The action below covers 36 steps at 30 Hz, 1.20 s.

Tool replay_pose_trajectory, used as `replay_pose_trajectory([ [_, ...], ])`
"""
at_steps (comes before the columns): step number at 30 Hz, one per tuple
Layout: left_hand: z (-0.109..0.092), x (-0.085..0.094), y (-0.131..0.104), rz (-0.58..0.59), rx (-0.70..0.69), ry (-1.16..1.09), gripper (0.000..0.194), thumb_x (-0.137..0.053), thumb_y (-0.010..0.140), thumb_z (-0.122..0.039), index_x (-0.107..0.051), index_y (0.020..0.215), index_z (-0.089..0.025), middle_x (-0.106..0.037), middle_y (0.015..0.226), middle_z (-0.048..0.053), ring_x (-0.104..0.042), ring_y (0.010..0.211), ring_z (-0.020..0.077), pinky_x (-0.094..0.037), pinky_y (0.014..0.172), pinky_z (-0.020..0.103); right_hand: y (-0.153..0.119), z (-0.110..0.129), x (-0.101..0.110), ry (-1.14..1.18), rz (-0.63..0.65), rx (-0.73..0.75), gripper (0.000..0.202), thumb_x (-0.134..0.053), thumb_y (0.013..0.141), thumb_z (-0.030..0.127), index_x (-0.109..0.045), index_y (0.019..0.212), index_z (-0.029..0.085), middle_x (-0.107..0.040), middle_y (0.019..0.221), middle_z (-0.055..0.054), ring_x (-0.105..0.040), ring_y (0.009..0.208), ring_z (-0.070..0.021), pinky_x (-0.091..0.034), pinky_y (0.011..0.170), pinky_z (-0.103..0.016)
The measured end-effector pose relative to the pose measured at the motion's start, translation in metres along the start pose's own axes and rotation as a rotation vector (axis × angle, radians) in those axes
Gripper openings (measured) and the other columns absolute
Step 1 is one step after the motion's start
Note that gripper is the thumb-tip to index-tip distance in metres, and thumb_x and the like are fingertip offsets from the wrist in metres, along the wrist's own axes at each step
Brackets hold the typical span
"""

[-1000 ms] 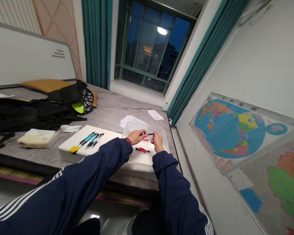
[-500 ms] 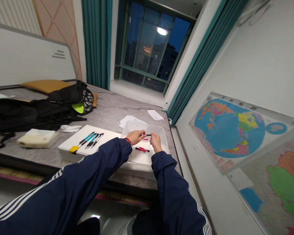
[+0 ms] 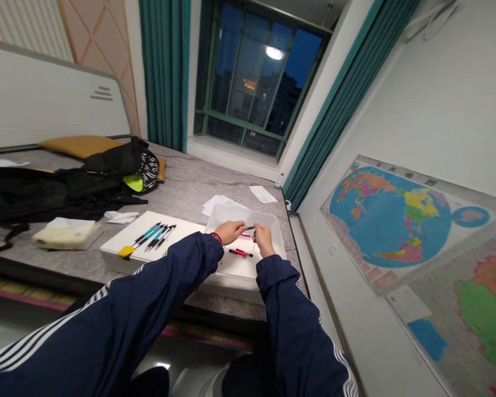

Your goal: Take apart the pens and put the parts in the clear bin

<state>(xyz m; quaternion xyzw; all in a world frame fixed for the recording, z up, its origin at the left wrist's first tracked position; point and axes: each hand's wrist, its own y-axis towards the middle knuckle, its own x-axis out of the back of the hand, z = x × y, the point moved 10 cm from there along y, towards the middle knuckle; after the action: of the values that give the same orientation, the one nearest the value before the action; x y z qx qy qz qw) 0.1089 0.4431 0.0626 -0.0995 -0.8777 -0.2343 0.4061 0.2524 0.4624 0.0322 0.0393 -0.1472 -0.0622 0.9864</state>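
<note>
Between my two hands, over a white translucent tray (image 3: 278, 242), is a thin black pen-like piece (image 3: 250, 227). My left hand (image 3: 230, 231), with a red cord at the wrist, pinches its left end. The fingers of my right hand (image 3: 263, 239) are closed on its right end. Below them in the tray lie red and black pen parts (image 3: 240, 253), and another red piece (image 3: 245, 235) shows just under my fingers. Left of the tray, several teal and black pens (image 3: 154, 236) lie side by side on a white box (image 3: 136, 255).
A yellow-and-black item (image 3: 126, 252) sits at the box's front edge. Farther left are a tissue pack (image 3: 67, 232), a crumpled tissue (image 3: 120, 217) and a black backpack (image 3: 58, 190). White papers (image 3: 221, 203) lie behind the tray. A wall with maps (image 3: 391, 215) stands at the right.
Both hands keep their hold on the black piece with hardly any movement. The whole view has shifted very slightly.
</note>
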Motion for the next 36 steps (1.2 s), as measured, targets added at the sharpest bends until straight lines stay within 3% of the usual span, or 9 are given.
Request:
replay_pose_trajectory([
  [3,0.005,-0.001,0.001,0.021,0.055,0.030,0.048,-0.029,0.097,-0.045,-0.064,0.076,-0.019,-0.066,0.072,0.005,-0.059,0.070,0.0193,-0.037,0.066,0.028,0.000,-0.006,0.002,0.158,-0.036,-0.055,0.034,-0.051,0.082,0.050,-0.043,0.063,0.022,-0.039,0.043,0.007,-0.040,0.037,-0.0105,-0.030,0.039,-0.023],
  [7,0.009,0.000,0.004,0.008,0.072,-0.002,0.049,-0.028,0.097,-0.041,-0.065,0.076,-0.018,-0.069,0.077,0.007,-0.061,0.076,0.0213,-0.039,0.072,0.030,0.001,-0.009,0.002,0.174,-0.040,-0.066,0.028,-0.055,0.078,0.043,-0.045,0.064,0.022,-0.045,0.047,0.006,-0.044,0.041,-0.0104,-0.034,0.041,-0.022],
  [11,0.017,0.010,0.004,-0.107,0.111,-0.060,0.049,-0.026,0.097,-0.043,-0.064,0.079,-0.018,-0.069,0.082,0.008,-0.061,0.079,0.0212,-0.040,0.076,0.030,0.002,-0.009,0.011,0.128,-0.106,-0.049,0.023,-0.063,0.071,0.041,-0.059,0.078,0.020,-0.065,0.071,-0.001,-0.057,0.061,-0.0134,-0.041,0.050,-0.021],
  [14,0.017,0.012,0.003,-0.137,0.105,-0.122,0.045,-0.028,0.097,-0.045,-0.061,0.084,-0.019,-0.066,0.077,0.005,-0.059,0.074,0.0198,-0.039,0.072,0.030,-0.001,-0.003,0.008,0.127,-0.068,-0.024,0.031,-0.061,0.075,0.048,-0.065,0.081,0.018,-0.069,0.084,-0.006,-0.062,0.071,-0.0155,-0.043,0.054,-0.022],
  [18,0.010,0.007,0.002,-0.091,0.069,-0.171,0.035,-0.036,0.094,-0.045,-0.059,0.087,-0.019,-0.057,0.066,0.000,-0.053,0.065,0.0172,-0.036,0.065,0.028,-0.008,0.009,-0.007,0.161,0.071,0.021,0.043,-0.063,0.075,0.058,-0.065,0.076,0.015,-0.068,0.078,-0.007,-0.062,0.064,-0.0150,-0.044,0.054,-0.023],
  [24,0.002,0.001,0.002,-0.042,0.007,-0.187,0.024,-0.049,0.087,-0.041,-0.059,0.090,-0.019,-0.054,0.062,-0.003,-0.048,0.059,0.0144,-0.034,0.061,0.026,-0.008,0.017,-0.001,0.220,0.032,0.079,0.041,-0.069,0.069,0.056,-0.062,0.070,0.015,-0.063,0.068,-0.003,-0.059,0.058,-0.0132,-0.047,0.053,-0.024],
  [30,-0.003,-0.001,0.002,0.005,-0.010,-0.239,0.041,-0.041,0.092,-0.048,-0.059,0.069,-0.017,-0.058,0.056,-0.001,-0.053,0.058,0.0141,-0.037,0.063,0.026,-0.004,0.013,0.004,0.227,-0.007,0.088,0.034,-0.066,0.071,0.050,-0.064,0.073,0.016,-0.065,0.073,-0.005,-0.059,0.064,-0.0140,-0.047,0.053,-0.024],
  [36,0.006,-0.009,0.003,0.072,0.091,-0.272,0.055,-0.028,0.094,-0.051,-0.066,0.075,-0.016,-0.056,0.053,0.000,-0.053,0.055,0.0151,-0.037,0.061,0.026,-0.009,0.017,-0.003,0.313,0.051,0.045,0.036,-0.067,0.069,0.046,-0.066,0.091,0.018,-0.067,0.086,-0.005,-0.060,0.069,-0.0136,-0.049,0.054,-0.023],
])
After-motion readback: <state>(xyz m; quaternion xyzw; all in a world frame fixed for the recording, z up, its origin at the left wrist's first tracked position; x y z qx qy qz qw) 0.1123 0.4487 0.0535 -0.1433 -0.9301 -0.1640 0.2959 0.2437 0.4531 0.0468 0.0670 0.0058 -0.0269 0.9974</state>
